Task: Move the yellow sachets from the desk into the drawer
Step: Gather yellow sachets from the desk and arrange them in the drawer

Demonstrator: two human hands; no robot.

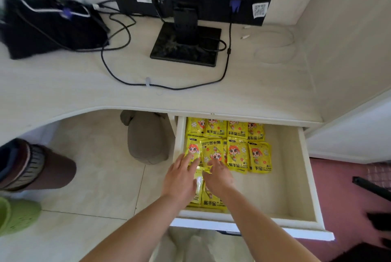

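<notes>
1. Currently, yellow sachets [237,151] lie in rows in the open drawer [285,177], at 5 o'clock of the desk [63,84].
2. We rest our left hand [179,179] flat on them, fingers straight.
3. Our right hand [219,176] pinches one sachet's edge.

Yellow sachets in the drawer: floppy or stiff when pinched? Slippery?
Likely floppy: the yellow sachets look like thin, wrinkled pouches lying flat. Their glossy film probably slides easily where they overlap. Flat shape, so rolling or tipping seems unlikely.
</notes>
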